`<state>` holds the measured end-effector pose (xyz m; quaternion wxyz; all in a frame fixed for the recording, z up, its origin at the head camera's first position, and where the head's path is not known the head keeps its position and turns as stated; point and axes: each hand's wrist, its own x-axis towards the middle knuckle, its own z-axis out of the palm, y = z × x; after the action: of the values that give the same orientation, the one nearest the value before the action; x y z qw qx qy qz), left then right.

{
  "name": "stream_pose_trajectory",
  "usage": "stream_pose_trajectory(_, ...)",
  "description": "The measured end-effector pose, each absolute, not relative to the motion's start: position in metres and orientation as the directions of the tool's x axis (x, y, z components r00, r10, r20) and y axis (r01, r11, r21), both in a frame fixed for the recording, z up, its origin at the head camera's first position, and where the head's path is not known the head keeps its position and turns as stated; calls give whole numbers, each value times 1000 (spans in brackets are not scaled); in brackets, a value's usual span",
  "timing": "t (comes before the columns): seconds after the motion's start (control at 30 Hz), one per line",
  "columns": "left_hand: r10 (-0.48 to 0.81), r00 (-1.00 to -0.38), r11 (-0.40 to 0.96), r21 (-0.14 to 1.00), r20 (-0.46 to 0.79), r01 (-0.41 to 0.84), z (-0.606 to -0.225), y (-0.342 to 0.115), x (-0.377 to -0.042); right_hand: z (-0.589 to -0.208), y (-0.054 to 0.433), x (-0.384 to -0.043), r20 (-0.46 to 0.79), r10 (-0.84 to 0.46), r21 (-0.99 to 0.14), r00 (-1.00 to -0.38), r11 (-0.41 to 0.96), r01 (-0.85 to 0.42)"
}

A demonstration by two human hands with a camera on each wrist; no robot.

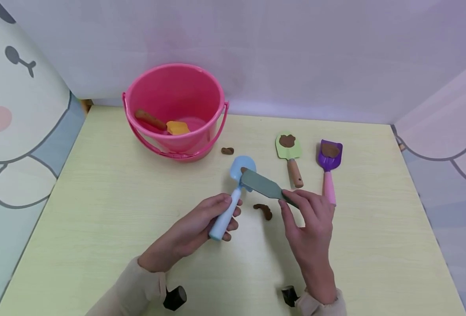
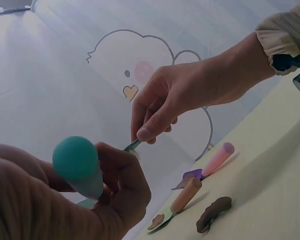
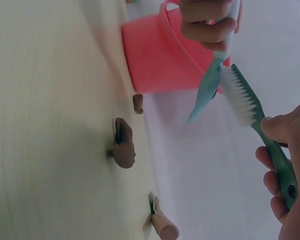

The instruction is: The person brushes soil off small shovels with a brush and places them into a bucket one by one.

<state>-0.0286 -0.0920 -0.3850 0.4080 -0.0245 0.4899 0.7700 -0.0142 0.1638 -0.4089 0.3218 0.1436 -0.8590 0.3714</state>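
Note:
My left hand (image 1: 199,227) grips the pale blue handle of a small toy shovel (image 1: 225,216). The shovel's light blue blade points away from me and bears a bit of brown, clay-like material (image 1: 243,169). Between thumb and fingers, my right hand (image 1: 313,226) holds a green brush (image 1: 262,184) by its handle. White bristles (image 3: 237,97) show in the right wrist view, against or very close to the shovel near the blade's base. In the left wrist view, the round green handle end (image 2: 76,157) sticks out of my left hand.
A pink bucket (image 1: 201,142) at the back left holds a brown stick-like piece (image 1: 150,119) and a yellow piece (image 1: 177,127). To the right lie a light green shovel (image 1: 288,151) and a purple shovel (image 1: 329,163), each bearing brown material. Brown lumps (image 1: 264,211) lie on the table (image 1: 98,210).

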Motion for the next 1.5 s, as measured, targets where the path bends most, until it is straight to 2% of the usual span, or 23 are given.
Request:
stream_pose_trajectory(0.3,643,-612,-248,631,-460,-735,-385,-89,-25,-415,165,-17,662,-20,-535,-749,688,-491)
stream_pose_trajectory(0.9,687,-577,-285,566,-442,-773,-385,-90,-24,-414,163,-22,640,52,-547,-766,731,-407)
stream_pose_trajectory(1.0,693,-573,-287,563,-436,-775,-384,-90,-25,-412,165,-20,638,42,-557,-769,715,-423)
stream_pose_trajectory(1.23,709,-563,-288,554,-425,-781,-383,-94,-28,-411,167,-17,691,-31,-517,-722,677,-524)
stream_pose_trajectory(1.5,723,-552,-272,564,-415,-780,-382,-97,-28,-410,169,-21,739,9,-489,-673,696,-527)
